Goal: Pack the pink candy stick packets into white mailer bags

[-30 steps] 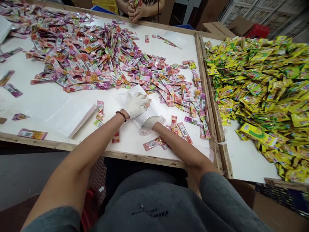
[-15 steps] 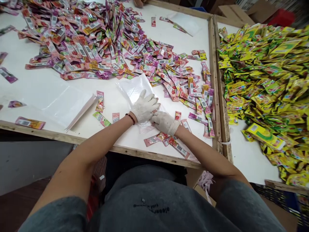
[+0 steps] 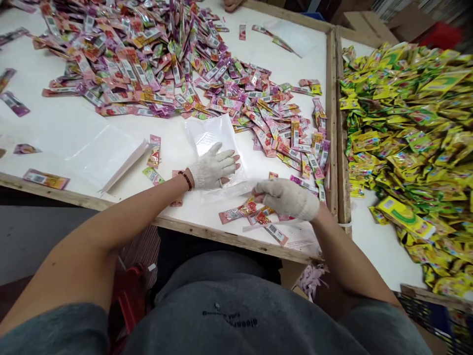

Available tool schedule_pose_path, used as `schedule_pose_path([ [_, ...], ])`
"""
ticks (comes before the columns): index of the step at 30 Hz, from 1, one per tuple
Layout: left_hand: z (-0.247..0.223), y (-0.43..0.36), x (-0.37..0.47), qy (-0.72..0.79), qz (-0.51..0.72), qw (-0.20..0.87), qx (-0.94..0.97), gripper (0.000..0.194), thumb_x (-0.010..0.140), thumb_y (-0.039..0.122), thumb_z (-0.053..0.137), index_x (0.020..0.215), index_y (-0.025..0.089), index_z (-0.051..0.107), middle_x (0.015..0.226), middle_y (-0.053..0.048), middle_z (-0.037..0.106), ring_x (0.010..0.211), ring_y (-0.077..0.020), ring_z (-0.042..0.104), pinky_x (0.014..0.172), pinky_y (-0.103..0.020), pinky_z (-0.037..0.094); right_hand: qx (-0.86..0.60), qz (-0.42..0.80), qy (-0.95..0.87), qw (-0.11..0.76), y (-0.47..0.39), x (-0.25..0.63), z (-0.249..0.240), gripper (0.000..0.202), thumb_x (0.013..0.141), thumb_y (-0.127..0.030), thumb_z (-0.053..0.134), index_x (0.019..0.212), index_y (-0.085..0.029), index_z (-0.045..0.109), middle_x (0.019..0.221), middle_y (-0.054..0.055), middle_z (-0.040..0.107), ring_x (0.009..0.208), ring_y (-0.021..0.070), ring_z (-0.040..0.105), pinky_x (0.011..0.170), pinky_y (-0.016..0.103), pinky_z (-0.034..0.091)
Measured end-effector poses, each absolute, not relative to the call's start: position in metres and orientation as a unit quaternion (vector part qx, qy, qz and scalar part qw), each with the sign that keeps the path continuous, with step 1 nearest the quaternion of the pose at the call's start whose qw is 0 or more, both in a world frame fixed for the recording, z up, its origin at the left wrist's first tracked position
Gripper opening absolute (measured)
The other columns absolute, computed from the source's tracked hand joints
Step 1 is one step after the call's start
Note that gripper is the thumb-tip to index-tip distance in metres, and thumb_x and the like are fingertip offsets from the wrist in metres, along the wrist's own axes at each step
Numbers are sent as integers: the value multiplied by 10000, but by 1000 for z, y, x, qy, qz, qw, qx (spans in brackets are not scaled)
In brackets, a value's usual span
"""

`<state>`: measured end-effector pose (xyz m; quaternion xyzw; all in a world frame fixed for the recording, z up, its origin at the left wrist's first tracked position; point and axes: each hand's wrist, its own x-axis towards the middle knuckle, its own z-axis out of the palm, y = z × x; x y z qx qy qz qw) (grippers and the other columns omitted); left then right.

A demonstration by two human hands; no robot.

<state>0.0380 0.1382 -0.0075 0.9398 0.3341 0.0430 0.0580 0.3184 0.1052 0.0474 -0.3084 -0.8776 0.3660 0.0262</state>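
My left hand [image 3: 215, 167], in a white knit glove with bare fingertips, lies flat with fingers spread on a clear plastic bag [image 3: 211, 132] on the table. My right hand [image 3: 290, 197], gloved alike, has its fingers bent together on a thin clear plastic bag [image 3: 246, 188], whose film stretches toward my left hand. Under and beside my right hand lie several printed stick sachets [image 3: 236, 214], partly covered by clear film. A few loose sachets [image 3: 154, 150] lie left of my left hand.
A large heap of pink and purple sachets [image 3: 148, 64] fills the back. To the left lies a stack of clear bags [image 3: 107, 153]. Past a wooden divider [image 3: 343, 148] stands a pile of yellow packets [image 3: 410, 133]. Another person's hand [image 3: 232, 4] shows at the far edge.
My right hand has moved right, away from my left hand, drawing plastic film with it. My left hand has shifted slightly left, still flat on the bag.
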Motion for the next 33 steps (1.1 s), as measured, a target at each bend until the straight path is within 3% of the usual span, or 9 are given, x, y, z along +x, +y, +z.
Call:
schedule_pose_path([
  [5,-7,103,43,386,46,29,921,390,934,201,560,1313,163,640,1517,-168,558,1474,-328,440,1267,-573,276,-268,193,-944,-8,127,300,1,334,837,-128,630,1155,-157,728,1283,171,724,1133,313,691,1036,463,495],
  [9,-2,52,33,467,32,79,880,249,949,365,620,1030,145,703,1253,-166,686,1249,-318,606,1095,-456,483,-258,203,-944,18,138,299,-18,210,915,-171,525,988,-174,722,1164,159,751,1044,276,696,984,416,501],
  [11,2,37,25,532,34,115,838,209,956,332,587,988,162,703,1174,-137,711,1131,-290,657,984,-409,529,-300,235,-923,46,143,301,-18,213,945,-212,479,941,-196,692,999,119,752,921,248,680,894,376,506],
  [15,9,43,17,670,91,208,707,273,988,284,471,1049,195,721,1069,-80,757,975,-232,694,883,-339,520,-424,285,-858,57,157,290,-10,213,977,-308,450,943,-222,642,870,65,707,778,216,610,731,313,459],
  [18,13,60,17,715,116,266,636,270,969,331,493,967,202,730,913,-57,754,901,-233,687,826,-325,495,-500,277,-820,27,166,271,-6,206,975,-334,475,918,-223,640,856,66,706,795,222,607,724,305,436],
  [22,14,72,14,771,165,250,562,141,816,324,706,845,201,644,791,-25,666,798,-212,630,736,-312,454,-568,245,-785,-1,176,248,-7,161,942,-356,584,979,-217,657,961,96,740,898,249,644,766,312,444],
  [24,14,75,13,790,225,253,510,285,699,284,812,884,209,608,783,7,627,735,-180,586,686,-296,439,-594,242,-767,-1,180,242,-7,260,902,-369,665,1107,-210,639,1035,110,744,927,260,659,770,316,454],
  [30,28,80,34,651,354,607,289,272,642,250,827,746,189,584,645,15,587,561,-133,528,531,-265,459,-569,280,-773,16,179,245,-8,376,893,-373,697,1220,-208,612,1015,86,741,929,251,671,826,329,485],
  [33,53,88,32,609,433,629,215,176,662,153,768,759,149,621,709,-21,656,625,-125,602,574,-226,535,-513,346,-784,40,180,252,-5,417,873,-380,712,1243,-214,613,917,30,727,861,218,664,806,316,502],
])
